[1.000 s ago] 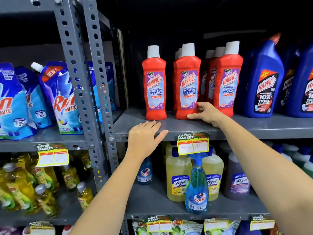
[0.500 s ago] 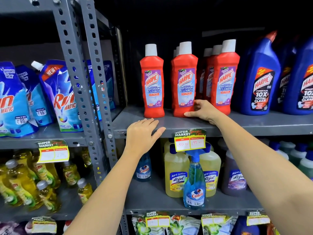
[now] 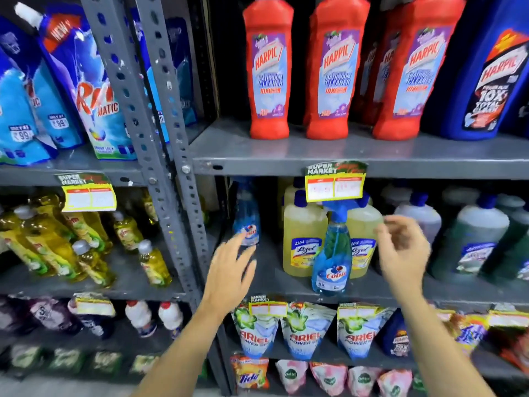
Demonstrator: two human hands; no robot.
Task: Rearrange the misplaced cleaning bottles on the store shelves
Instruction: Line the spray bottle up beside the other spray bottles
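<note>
Both hands hang empty before the middle shelf [image 3: 372, 287]: the left hand [image 3: 229, 270] spread flat, fingers near a small blue bottle [image 3: 246, 222] at the back, the right hand [image 3: 403, 250] loosely curled. Between them a blue spray bottle [image 3: 332, 259] stands upright in front of two yellow jugs [image 3: 300, 239].

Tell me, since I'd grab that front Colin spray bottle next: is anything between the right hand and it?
Nothing visible. The right hand is open just right of the Colin spray bottle, which stands at the shelf's front edge; the yellow Lizol bottles sit behind it.
</note>
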